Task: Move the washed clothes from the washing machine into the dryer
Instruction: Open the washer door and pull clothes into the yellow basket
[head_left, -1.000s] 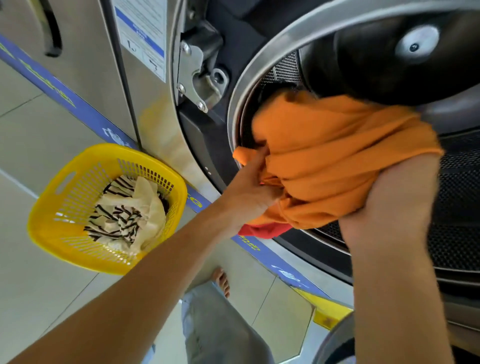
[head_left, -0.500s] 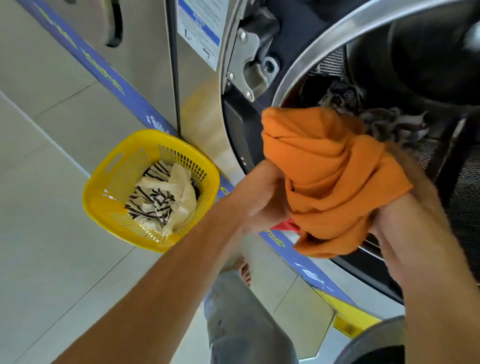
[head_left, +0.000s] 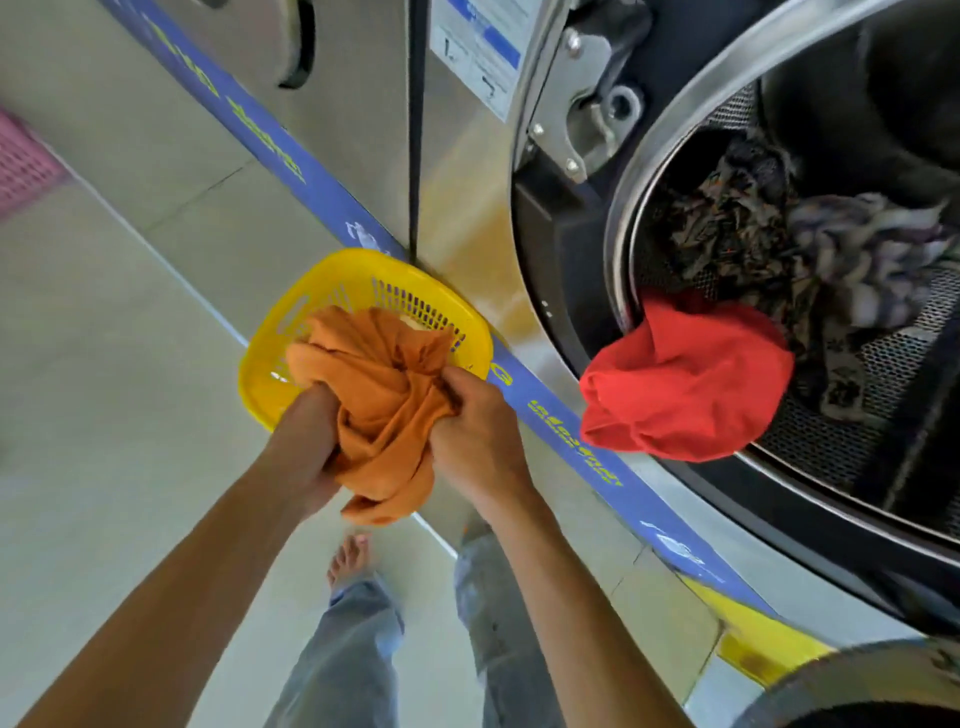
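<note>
Head camera, looking down: both hands grip a bunched orange garment (head_left: 387, 410) above a yellow laundry basket (head_left: 270, 364). The left hand (head_left: 306, 447) is clenched on the cloth's left side, fingers buried in the folds; the right hand (head_left: 480, 441) is closed on its right side, knuckles toward the camera. The garment hangs between them, its upper folds over the basket's open top and its lower end dangling near the basket's front rim.

The basket stands on the pale tiled floor (head_left: 104, 415), its far rim against the base of the washing machine (head_left: 467, 208). A blue strip with yellow lettering (head_left: 571, 441) runs along the foot of the machines, passing behind the basket.

To the right, the machine's round opening (head_left: 649, 156) stands uncovered. A red garment (head_left: 685, 384) spills over the lower lip of the drum, hanging partly outside. Deeper in the perforated drum lie a dark patterned piece (head_left: 727, 228) and a pale purple-grey bundle (head_left: 862, 244), touching each other.

A metal door hinge (head_left: 576, 104) sits left of the opening, beside a white and blue label (head_left: 478, 47). Below the forearms, grey trouser legs (head_left: 343, 654) and a bare foot (head_left: 350, 558) show against the floor. A pink mesh object (head_left: 23, 166) edges in at far left.
</note>
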